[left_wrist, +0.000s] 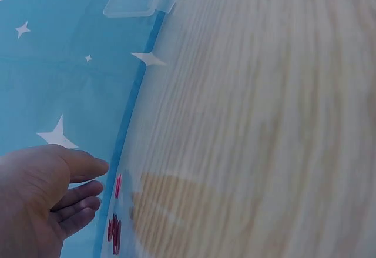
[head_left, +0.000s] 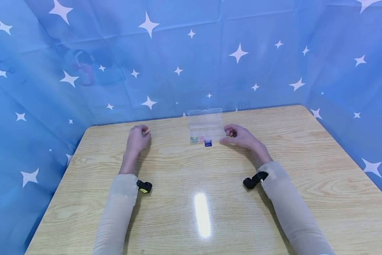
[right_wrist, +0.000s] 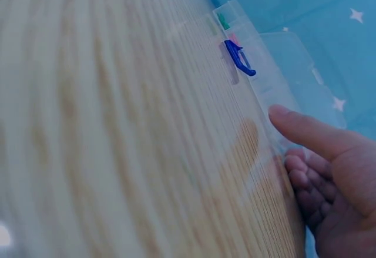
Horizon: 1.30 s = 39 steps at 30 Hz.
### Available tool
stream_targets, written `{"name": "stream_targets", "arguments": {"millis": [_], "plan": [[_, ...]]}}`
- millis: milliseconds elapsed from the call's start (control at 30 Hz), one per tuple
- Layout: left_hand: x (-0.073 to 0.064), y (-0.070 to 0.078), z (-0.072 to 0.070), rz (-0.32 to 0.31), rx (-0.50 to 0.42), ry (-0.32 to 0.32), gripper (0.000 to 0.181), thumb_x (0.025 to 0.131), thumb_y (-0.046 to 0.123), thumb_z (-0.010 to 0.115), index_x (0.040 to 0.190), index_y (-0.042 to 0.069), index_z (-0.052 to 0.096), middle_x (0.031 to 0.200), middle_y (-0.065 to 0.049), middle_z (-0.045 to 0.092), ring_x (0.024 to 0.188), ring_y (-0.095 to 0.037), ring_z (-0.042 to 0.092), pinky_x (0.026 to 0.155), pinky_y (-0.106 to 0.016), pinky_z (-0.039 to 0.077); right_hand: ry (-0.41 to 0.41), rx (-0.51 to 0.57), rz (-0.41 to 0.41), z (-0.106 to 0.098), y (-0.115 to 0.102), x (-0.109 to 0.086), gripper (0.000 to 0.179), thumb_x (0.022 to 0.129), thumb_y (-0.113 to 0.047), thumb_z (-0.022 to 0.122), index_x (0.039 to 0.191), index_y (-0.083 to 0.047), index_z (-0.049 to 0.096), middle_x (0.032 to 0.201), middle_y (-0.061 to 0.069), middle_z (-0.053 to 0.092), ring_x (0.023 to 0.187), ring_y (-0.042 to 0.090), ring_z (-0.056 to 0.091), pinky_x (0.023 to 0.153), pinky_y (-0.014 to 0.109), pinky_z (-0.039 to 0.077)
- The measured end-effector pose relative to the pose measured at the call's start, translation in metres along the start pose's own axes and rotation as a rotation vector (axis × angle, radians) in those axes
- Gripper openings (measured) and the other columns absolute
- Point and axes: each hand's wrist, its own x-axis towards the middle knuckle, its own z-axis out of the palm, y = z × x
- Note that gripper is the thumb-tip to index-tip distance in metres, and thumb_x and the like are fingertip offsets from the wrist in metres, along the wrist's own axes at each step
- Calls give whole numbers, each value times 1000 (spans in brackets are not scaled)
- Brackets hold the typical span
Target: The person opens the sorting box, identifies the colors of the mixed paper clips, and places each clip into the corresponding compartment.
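A clear plastic compartment box (head_left: 206, 132) stands at the table's far side with its lid raised. Small green pieces (head_left: 194, 139) and pink pieces (head_left: 201, 138) lie in its front left compartments, and its blue latch (head_left: 208, 143) hangs at the front. Beside the box's right end is my right hand (head_left: 240, 137), thumb stretched toward the front corner, other fingers loosely bent, nothing between them. My left hand (head_left: 139, 137) is low over the table farther left, fingers loosely bent. Red paper clips (left_wrist: 115, 234) lie on the table just past its fingertips; a lone red clip (left_wrist: 118, 186) is close to the thumb.
The wooden table (head_left: 165, 177) ends at a blue curtain (head_left: 178, 56) with white stars, close behind the raised lid. Black wrist cameras (head_left: 144, 186) stick out from both sleeves. A bright light reflection shows on the tabletop.
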Motion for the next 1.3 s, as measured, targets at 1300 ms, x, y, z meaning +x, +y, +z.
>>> {"name": "stream_targets", "arguments": {"millis": [1300], "plan": [[5,-5,-2,-92,130,-105,20,101,9,59,110,-7,66,107,-24,65,97,-36,62,85,-46,52,-2,-13,-9,0,1,1,47,91,-32,77,118,-2,54,99,11,50,87,25,44,80,39,37]]}}
